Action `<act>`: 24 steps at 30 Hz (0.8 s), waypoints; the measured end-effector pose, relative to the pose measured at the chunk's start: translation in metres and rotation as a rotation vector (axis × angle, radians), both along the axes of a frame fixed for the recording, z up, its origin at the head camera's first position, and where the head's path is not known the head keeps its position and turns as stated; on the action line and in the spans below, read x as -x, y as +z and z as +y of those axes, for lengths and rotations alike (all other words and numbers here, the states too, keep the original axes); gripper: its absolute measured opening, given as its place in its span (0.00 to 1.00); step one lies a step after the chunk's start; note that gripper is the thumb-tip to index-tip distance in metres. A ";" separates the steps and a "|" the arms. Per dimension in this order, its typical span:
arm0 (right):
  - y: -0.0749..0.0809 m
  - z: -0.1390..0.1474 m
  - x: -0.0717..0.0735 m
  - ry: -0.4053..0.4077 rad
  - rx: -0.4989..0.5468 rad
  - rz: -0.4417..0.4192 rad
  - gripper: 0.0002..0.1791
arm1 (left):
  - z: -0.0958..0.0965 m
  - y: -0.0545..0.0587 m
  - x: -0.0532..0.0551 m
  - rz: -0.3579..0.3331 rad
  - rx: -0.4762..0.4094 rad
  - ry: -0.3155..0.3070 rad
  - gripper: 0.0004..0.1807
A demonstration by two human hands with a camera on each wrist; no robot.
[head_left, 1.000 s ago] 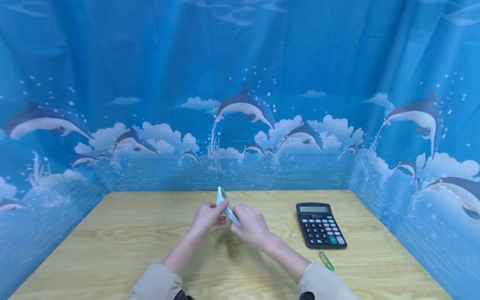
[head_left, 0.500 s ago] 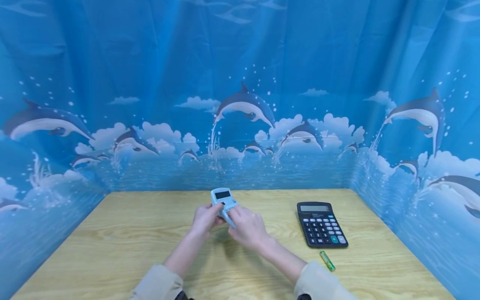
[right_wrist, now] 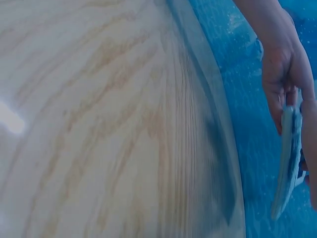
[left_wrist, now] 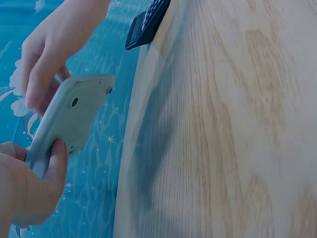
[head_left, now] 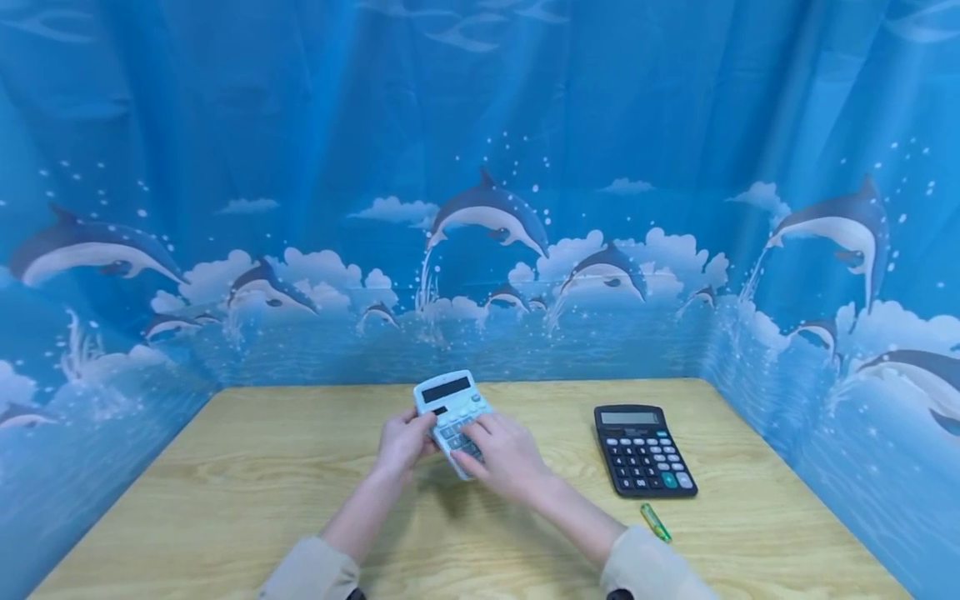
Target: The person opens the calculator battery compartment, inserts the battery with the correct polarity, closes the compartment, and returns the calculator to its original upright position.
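Note:
A light blue calculator (head_left: 452, 417) is held tilted above the table, its display and keys toward the head camera. My left hand (head_left: 403, 442) grips its left edge, thumb on the front. In the left wrist view the calculator's pale back (left_wrist: 74, 111) shows, with a finger of that hand curled onto it. My right hand (head_left: 504, 454) lies over the lower keys, fingertips at the keypad, and covers part of it. From the right wrist view the calculator (right_wrist: 286, 163) appears nearly edge-on, with the left hand (right_wrist: 282, 69) at its upper end.
A larger black calculator (head_left: 645, 451) lies on the wooden table (head_left: 300, 467) to the right. Just in front of it is a green battery (head_left: 656, 522). A blue curtain (head_left: 337, 167) printed with dolphins stands around the table's back and sides.
The light blue calculator has turned from edge-on to face the head camera. My right hand has shifted from its edge onto the keys, while my left hand has kept its grip.

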State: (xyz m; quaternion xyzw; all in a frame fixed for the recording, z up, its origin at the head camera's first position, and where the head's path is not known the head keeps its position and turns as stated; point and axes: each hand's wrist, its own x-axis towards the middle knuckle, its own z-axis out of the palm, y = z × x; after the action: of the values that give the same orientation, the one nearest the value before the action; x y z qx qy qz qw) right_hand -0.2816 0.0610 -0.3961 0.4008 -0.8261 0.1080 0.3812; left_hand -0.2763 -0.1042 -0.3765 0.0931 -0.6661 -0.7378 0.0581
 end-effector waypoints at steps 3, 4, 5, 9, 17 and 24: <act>0.000 0.008 0.004 -0.037 -0.027 -0.085 0.20 | -0.005 -0.002 0.000 -0.007 0.026 -0.020 0.29; 0.000 0.011 0.005 -0.055 -0.038 -0.122 0.21 | -0.007 -0.003 -0.001 -0.012 0.040 -0.029 0.29; 0.000 0.013 0.006 -0.072 -0.049 -0.163 0.22 | -0.008 -0.004 -0.001 -0.016 0.053 -0.038 0.29; -0.002 0.018 0.009 -0.121 -0.052 -0.346 0.26 | -0.013 -0.009 -0.003 -0.038 0.078 -0.068 0.28; -0.005 0.018 0.011 -0.117 0.015 -0.631 0.34 | -0.023 -0.013 -0.005 -0.074 0.089 -0.102 0.30; -0.007 0.009 0.009 -0.058 0.138 -0.776 0.36 | -0.030 -0.014 -0.005 -0.107 0.085 -0.120 0.30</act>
State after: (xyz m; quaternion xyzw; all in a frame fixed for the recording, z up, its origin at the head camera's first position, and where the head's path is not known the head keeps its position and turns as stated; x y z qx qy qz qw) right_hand -0.2906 0.0700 -0.4036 0.2799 -0.9106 0.2961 0.0695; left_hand -0.2716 -0.1343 -0.3902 0.0896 -0.7033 -0.7050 -0.0179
